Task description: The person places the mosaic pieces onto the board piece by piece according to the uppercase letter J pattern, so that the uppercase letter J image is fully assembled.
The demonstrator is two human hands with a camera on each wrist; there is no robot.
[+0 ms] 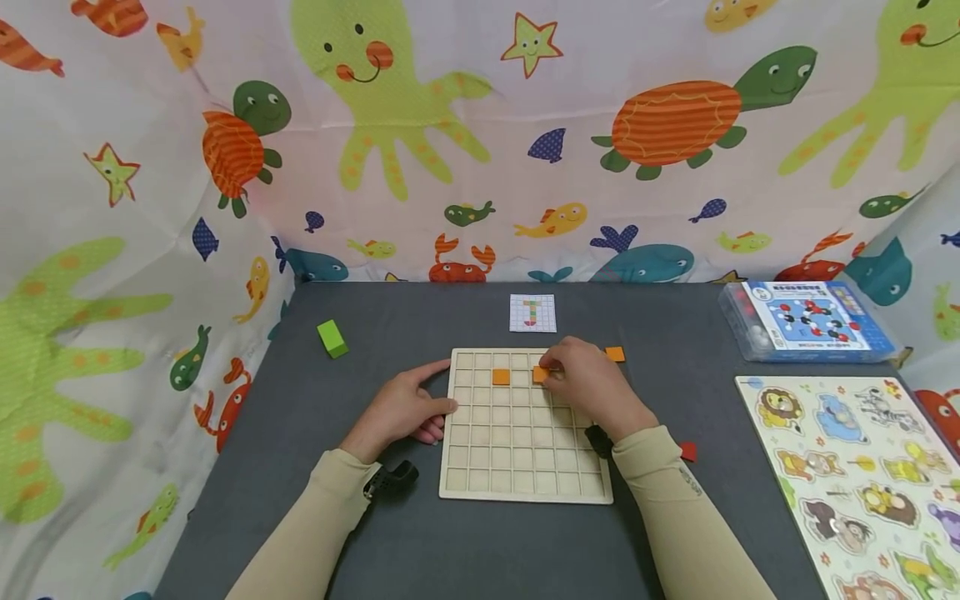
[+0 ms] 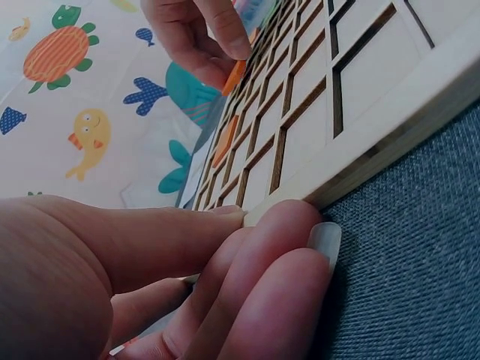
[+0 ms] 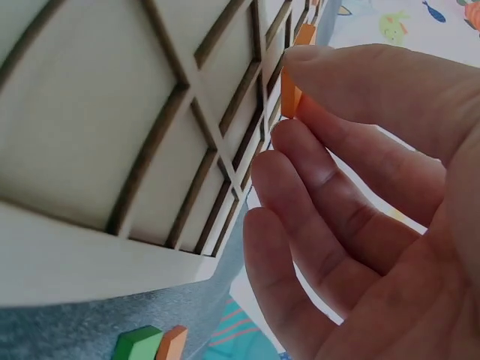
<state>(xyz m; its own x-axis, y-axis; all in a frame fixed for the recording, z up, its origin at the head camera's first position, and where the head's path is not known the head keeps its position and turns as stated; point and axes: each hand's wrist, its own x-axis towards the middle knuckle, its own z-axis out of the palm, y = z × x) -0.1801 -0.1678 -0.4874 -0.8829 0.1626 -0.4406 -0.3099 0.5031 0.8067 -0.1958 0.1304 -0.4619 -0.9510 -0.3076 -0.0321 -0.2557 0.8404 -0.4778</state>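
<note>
A pale wooden grid board (image 1: 487,484) lies on the dark table. My left hand (image 1: 408,407) holds its left edge; in the left wrist view the thumb touches the rim and curled fingers rest against the side. My right hand (image 1: 592,385) pinches an orange square tile (image 1: 539,375) between thumb and index finger, at an upper-row cell. The right wrist view shows this held tile (image 3: 289,96) edge-on against the grid. Another orange tile (image 1: 501,377) sits in a cell to its left. Beyond the board lies a small card (image 1: 533,313) with a coloured grid pattern.
An orange piece (image 1: 615,354) and a red piece (image 1: 688,452) lie right of the board; a green block (image 3: 137,343) shows beside the board in the right wrist view. Green blocks (image 1: 332,339) lie back left. A plastic box (image 1: 810,322) and animal puzzle board (image 1: 847,467) occupy the right.
</note>
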